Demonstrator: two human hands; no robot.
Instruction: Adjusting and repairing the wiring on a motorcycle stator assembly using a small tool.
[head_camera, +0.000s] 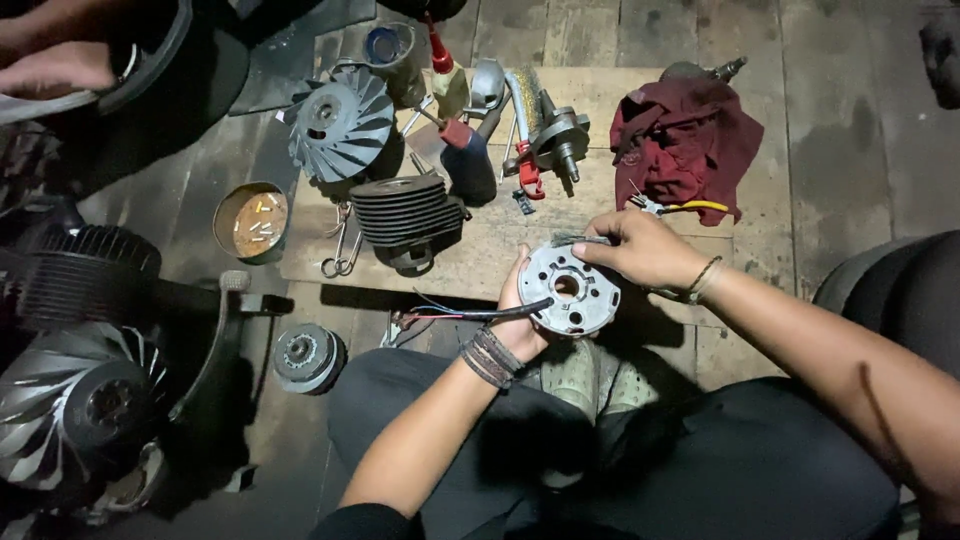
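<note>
Held over the lap: round grey stator plate (570, 290), off its engine, wires trailing left. Left hand (515, 320) closed on its near-left edge; right hand (640, 248) pinching something at its far rim, possibly a small brush. Farther off, finned cylinder (405, 210), fan wheel (340, 122), crankshaft (553, 140), red rag (685, 140).

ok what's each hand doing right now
left hand: closed on the round metal plate.
right hand: fingers on the plate's top edge; grip cannot be told.
</note>
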